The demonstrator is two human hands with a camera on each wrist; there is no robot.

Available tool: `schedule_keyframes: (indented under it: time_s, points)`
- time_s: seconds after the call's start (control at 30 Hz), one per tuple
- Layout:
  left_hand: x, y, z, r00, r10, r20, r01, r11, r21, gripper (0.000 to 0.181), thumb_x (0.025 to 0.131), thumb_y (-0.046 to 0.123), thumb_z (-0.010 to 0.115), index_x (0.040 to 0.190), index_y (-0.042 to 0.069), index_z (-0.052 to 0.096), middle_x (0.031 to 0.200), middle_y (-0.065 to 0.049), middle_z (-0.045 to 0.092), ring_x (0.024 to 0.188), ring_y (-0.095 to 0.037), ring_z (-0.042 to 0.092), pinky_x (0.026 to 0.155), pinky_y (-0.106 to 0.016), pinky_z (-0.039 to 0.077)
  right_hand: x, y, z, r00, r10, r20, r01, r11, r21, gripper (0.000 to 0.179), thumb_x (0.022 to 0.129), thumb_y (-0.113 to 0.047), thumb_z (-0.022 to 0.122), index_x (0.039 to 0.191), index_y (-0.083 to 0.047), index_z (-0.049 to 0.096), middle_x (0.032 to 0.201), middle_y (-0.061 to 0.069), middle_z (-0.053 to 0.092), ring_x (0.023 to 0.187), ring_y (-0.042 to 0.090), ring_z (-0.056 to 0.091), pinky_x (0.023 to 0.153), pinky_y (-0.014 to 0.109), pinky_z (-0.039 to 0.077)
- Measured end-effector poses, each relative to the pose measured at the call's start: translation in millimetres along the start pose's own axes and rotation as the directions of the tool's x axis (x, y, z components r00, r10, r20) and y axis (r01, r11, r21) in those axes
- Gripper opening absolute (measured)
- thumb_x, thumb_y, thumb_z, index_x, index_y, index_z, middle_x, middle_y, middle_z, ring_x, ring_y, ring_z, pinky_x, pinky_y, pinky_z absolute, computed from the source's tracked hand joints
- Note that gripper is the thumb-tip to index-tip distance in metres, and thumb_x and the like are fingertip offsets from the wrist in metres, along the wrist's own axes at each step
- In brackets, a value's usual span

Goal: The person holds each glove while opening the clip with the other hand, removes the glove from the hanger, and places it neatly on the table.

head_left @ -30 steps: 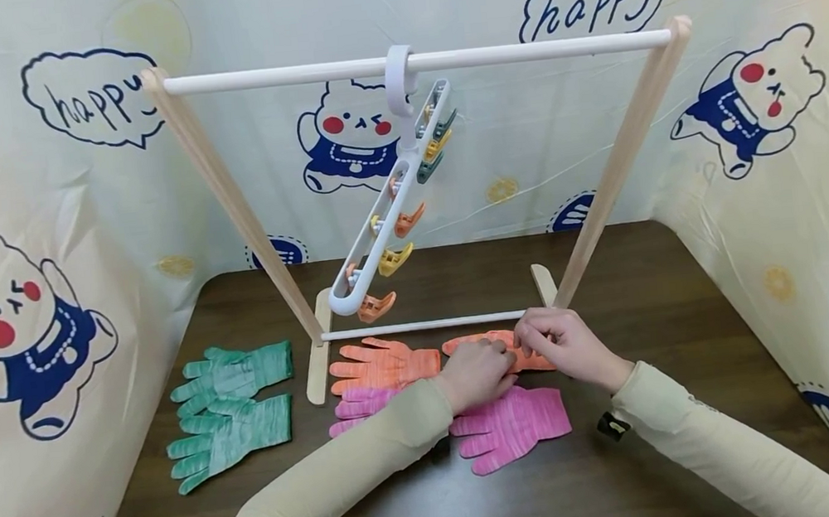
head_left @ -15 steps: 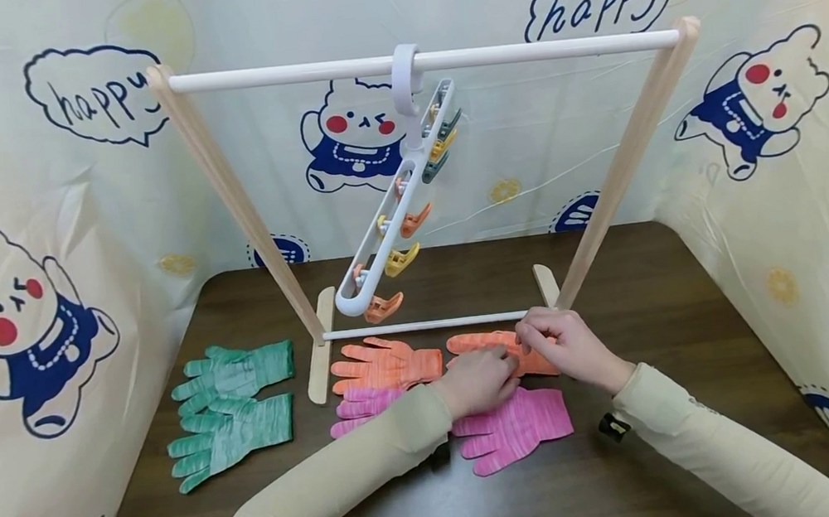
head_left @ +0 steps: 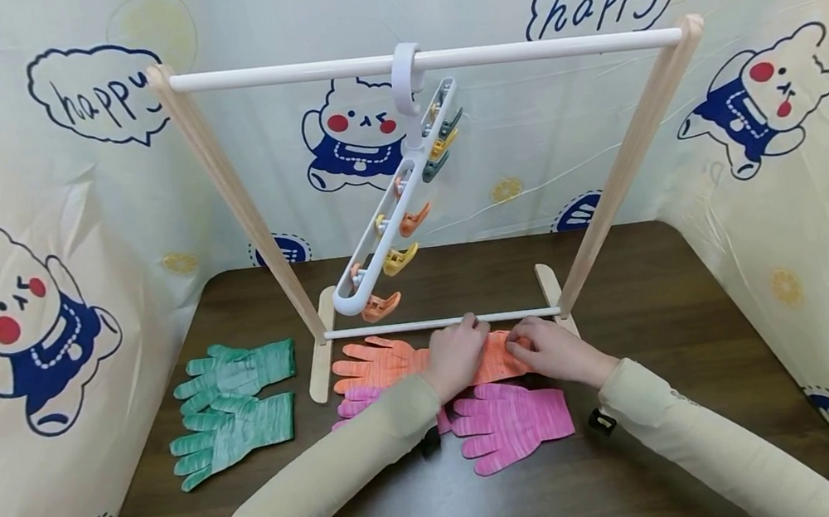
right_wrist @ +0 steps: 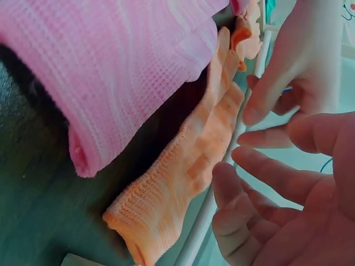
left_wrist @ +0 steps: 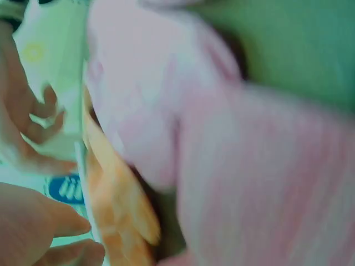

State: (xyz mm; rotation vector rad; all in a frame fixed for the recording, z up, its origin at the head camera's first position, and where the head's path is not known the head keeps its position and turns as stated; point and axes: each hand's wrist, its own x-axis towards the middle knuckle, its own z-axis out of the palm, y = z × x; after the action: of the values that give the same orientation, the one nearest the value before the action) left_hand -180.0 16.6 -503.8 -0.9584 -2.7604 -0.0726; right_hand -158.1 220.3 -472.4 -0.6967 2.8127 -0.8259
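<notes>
Two orange knit gloves lie side by side below the rack's lower bar. Over the finger end of the right orange glove (head_left: 503, 360) is my left hand (head_left: 457, 358), hiding part of it. My right hand (head_left: 560, 353) is by that glove's cuff, its fingers loosely bent with nothing between them in the right wrist view. There, the left hand (right_wrist: 302, 72) also has loose fingers, close to the right hand's. The left orange glove (head_left: 375, 364) is flat. Nearer me are two pink gloves; the right pink glove (head_left: 516, 423) shows fully, while my left sleeve covers much of the left pink glove (head_left: 358, 403).
A wooden rack with a white top bar (head_left: 544, 49) stands behind the gloves. From it hangs a white clip hanger (head_left: 382, 232) with several coloured clips (head_left: 400, 260). Two green gloves (head_left: 240, 433) lie at the left of the brown table (head_left: 631, 479). Patterned cloth surrounds the table.
My left hand has lifted off the right orange glove's middle and shifted back and left to its finger end. My right hand has shifted slightly left and down.
</notes>
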Motion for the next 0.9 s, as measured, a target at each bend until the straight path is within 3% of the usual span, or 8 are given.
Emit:
schedule_keyframes:
  time_s: [0.23,0.43,0.67,0.9]
  points:
    - [9.8,-14.4,-4.8,0.991,-0.047,0.122,0.053,0.998,-0.046,0.012,0.101,0.024,0.068,0.103,0.013,0.073,0.09,-0.005,0.069,0.068,-0.021,0.069,0.054,-0.036,0.055,-2.6,1,-2,0.997,0.025,0.071,-0.03,0.997,0.072,0.02,0.103,-0.018,0.061,0.098,-0.004,0.074,0.074,-0.003,0.059,0.062,0.008,0.053,0.059,0.027,0.048]
    - [12.3,-17.1,-1.8,0.979,-0.045,0.198,0.061,0.996,-0.072,0.014,0.101,0.026,0.069,0.102,0.013,0.074,0.092,-0.006,0.067,0.074,-0.02,0.07,0.058,-0.038,0.057,-4.8,1,-3,0.995,0.039,0.095,-0.047,0.995,0.088,0.019,0.103,-0.017,0.062,0.101,-0.004,0.075,0.075,-0.003,0.06,0.064,0.009,0.053,0.06,0.028,0.049]
    - [9.5,-17.8,-1.1,0.989,-0.016,0.149,0.026,0.998,-0.064,0.013,0.1,0.024,0.07,0.105,0.013,0.073,0.095,-0.006,0.065,0.071,-0.019,0.067,0.056,-0.036,0.055,-7.2,7,-2,0.99,0.07,0.124,-0.079,0.994,0.077,0.02,0.104,-0.02,0.059,0.106,-0.007,0.075,0.087,-0.003,0.067,0.074,0.01,0.057,0.069,0.029,0.052]
    - [9.5,-14.7,-7.0,0.998,0.037,0.053,-0.034,0.998,-0.052,0.02,0.097,0.022,0.073,0.112,0.01,0.071,0.096,-0.005,0.063,0.081,-0.018,0.066,0.058,-0.033,0.056,-10.6,10,-1,0.991,0.016,0.131,-0.028,0.995,0.094,0.016,0.104,-0.019,0.06,0.098,-0.01,0.071,0.08,-0.005,0.062,0.068,0.009,0.054,0.065,0.029,0.049]
